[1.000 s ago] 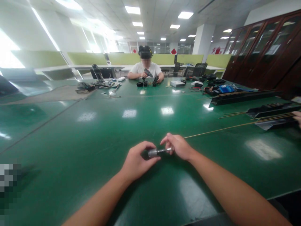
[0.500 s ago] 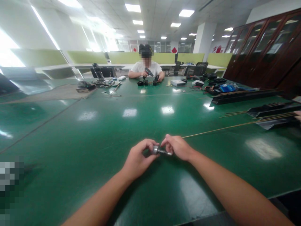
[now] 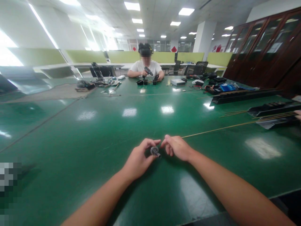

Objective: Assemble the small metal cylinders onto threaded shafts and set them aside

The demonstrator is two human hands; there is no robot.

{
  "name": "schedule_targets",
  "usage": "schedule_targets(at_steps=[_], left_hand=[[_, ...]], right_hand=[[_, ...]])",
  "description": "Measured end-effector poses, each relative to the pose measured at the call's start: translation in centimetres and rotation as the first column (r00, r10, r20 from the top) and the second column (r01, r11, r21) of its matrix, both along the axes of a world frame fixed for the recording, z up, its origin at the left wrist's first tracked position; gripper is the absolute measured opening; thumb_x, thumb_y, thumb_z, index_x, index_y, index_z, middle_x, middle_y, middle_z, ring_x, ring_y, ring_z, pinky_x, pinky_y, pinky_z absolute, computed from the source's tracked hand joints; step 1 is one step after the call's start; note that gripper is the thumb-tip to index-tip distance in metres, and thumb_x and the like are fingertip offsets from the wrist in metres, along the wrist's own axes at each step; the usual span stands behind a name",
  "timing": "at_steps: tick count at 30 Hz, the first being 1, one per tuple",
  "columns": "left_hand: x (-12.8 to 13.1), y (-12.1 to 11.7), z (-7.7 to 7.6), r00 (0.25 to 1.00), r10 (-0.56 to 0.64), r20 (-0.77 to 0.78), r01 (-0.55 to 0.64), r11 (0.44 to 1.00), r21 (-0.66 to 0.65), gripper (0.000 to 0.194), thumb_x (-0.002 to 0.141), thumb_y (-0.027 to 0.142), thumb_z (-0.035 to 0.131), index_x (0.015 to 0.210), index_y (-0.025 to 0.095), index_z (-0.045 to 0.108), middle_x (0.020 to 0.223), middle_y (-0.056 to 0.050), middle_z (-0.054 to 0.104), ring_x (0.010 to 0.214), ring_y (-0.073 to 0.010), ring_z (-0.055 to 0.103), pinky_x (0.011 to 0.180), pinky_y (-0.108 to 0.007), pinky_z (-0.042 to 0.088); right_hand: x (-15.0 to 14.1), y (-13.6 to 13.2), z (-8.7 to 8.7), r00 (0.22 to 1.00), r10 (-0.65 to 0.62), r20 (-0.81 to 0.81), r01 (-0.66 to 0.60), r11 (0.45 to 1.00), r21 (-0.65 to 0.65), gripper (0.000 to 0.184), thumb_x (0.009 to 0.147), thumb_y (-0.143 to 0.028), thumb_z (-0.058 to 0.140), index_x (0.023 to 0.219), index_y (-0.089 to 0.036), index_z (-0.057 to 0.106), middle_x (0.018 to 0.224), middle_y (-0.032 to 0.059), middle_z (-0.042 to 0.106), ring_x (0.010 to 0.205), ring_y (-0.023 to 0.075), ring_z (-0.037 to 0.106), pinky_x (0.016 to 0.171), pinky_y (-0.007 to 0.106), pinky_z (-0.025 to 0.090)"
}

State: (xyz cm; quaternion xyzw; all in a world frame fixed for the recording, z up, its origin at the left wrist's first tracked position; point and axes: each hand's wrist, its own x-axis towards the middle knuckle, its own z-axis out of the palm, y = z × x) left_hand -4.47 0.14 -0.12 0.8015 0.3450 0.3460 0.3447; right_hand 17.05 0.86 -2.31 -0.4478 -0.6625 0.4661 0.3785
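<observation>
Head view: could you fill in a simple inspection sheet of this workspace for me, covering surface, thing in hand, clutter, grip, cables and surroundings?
Surface: green table, glossy.
Thing in hand: small metal part, narrow end pointing to the lower right of the picture.
Clutter: black channels and thin yellow rods at right; mixed small items farther off.
Grip: left hand holds the part between thumb and fingers; right hand beside it, fingers loosely curled, nothing seen in it.
Cables: what look like thin reddish wires at the far right; too small to trace.
Surroundings: person opposite with a drill-like tool; green partitions; dark cabinets.
</observation>
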Motion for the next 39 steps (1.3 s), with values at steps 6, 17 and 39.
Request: schedule_targets(at_steps=[6, 17, 39], left_hand=[[0.0, 0.0, 0.0, 1.000, -0.019, -0.011, 0.019, 1.000, -0.016, 0.019, 0.087, 0.017, 0.061, 0.101, 0.021, 0.050, 0.121, -0.010, 0.067, 0.119, -0.0212, 0.062, 0.102, -0.042, 0.052], [0.0, -0.6, 0.9, 1.000, -0.002, -0.003, 0.003, 0.982, 0.188, 0.015, 0.084, 0.016, 0.064, 0.098, 0.018, 0.060, 0.100, -0.007, 0.066, 0.095, -0.0178, 0.063, 0.086, -0.033, 0.051], [0.0, -0.7, 1.1, 0.998, 0.044, -0.053, -0.026, 0.956, 0.291, 0.019, 0.079, 0.023, 0.074, 0.097, 0.020, 0.070, 0.095, -0.006, 0.068, 0.089, -0.0180, 0.064, 0.079, -0.030, 0.052]], right_hand=[[0.0, -0.2, 0.1, 1.000, -0.002, 0.026, 0.001, 1.000, 0.020, 0.069, 0.098, -0.066, 0.029, 0.088, -0.012, 0.071, 0.057, 0.0014, 0.062, 0.045, 0.0109, 0.054, 0.052, 0.024, 0.043], [0.6, -0.8, 2.0, 0.988, -0.147, -0.056, 0.156, 0.955, 0.252, 0.054, 0.100, -0.053, 0.037, 0.087, -0.014, 0.072, 0.076, 0.0064, 0.066, 0.070, 0.0160, 0.061, 0.066, 0.028, 0.048], [0.3, -2.1, 3.1, 0.968, 0.032, 0.250, -0.145, 0.882, 0.449, 0.011, 0.075, -0.023, 0.071, 0.085, -0.019, 0.071, 0.082, 0.0049, 0.071, 0.074, 0.0181, 0.064, 0.071, 0.029, 0.048]])
